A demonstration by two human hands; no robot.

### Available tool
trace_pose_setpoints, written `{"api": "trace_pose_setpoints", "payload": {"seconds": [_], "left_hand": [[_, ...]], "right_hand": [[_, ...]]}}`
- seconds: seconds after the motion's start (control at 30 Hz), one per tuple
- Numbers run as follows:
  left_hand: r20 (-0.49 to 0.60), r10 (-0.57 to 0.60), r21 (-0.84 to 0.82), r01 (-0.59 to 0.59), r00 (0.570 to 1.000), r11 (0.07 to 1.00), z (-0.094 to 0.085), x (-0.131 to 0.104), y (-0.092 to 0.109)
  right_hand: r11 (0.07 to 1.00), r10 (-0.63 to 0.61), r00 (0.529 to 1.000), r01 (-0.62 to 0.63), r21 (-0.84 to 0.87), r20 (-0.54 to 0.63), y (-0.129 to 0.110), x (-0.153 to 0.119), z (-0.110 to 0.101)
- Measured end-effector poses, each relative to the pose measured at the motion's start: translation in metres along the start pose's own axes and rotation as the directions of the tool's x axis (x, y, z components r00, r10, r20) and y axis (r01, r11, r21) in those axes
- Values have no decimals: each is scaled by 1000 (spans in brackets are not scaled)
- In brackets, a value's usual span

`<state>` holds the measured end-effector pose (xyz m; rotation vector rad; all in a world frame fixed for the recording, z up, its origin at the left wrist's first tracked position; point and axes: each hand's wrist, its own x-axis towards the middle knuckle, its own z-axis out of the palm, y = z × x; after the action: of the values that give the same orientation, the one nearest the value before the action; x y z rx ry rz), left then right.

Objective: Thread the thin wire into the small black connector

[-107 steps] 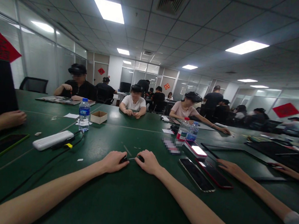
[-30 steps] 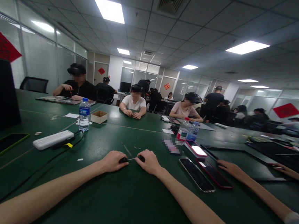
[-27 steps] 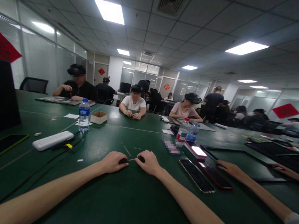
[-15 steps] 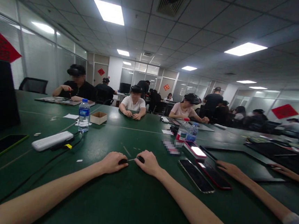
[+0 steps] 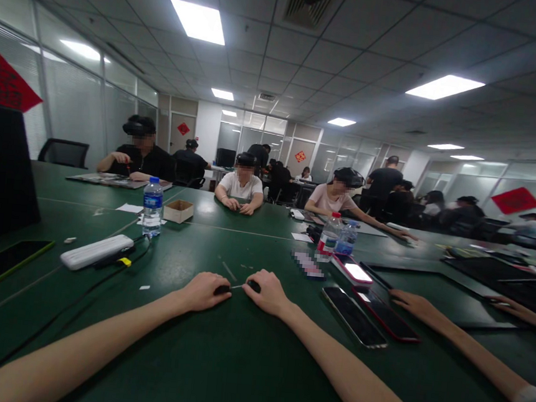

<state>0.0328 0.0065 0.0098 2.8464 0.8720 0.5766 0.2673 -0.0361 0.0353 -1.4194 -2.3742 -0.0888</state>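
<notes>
Both hands rest close together at the middle of the green table (image 5: 216,359). My left hand (image 5: 204,291) is closed, its fingers curled round a small black piece (image 5: 222,290). Another small black piece (image 5: 254,285) is gripped by my right hand (image 5: 268,292), also closed. Between them runs a thin, pale shaft (image 5: 237,286), which appears to join the two pieces. Most of what I hold is hidden by my fingers, so its exact kind cannot be made out.
Several phones (image 5: 354,317) lie right of my right hand, beside another person's hand (image 5: 416,306). Bottles (image 5: 152,206), an open box (image 5: 178,211) and a white power strip or pack (image 5: 97,252) with a cable are around. People sit across the table.
My hands keep the same grip and place. Across the table, the person in pink has stretched an arm out to the right along the tabletop. The view has shifted slightly.
</notes>
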Motion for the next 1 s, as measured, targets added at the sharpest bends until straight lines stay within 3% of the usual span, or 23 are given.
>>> {"api": "trace_pose_setpoints", "payload": {"seconds": [0.47, 1.0], "left_hand": [[2, -13, 10, 13, 1000, 1000, 2, 1, 1], [10, -28, 4, 28, 1000, 1000, -1, 1, 4]], "right_hand": [[987, -159, 987, 158, 28, 38, -22, -1, 5], [996, -90, 996, 89, -25, -18, -17, 1, -2]]}}
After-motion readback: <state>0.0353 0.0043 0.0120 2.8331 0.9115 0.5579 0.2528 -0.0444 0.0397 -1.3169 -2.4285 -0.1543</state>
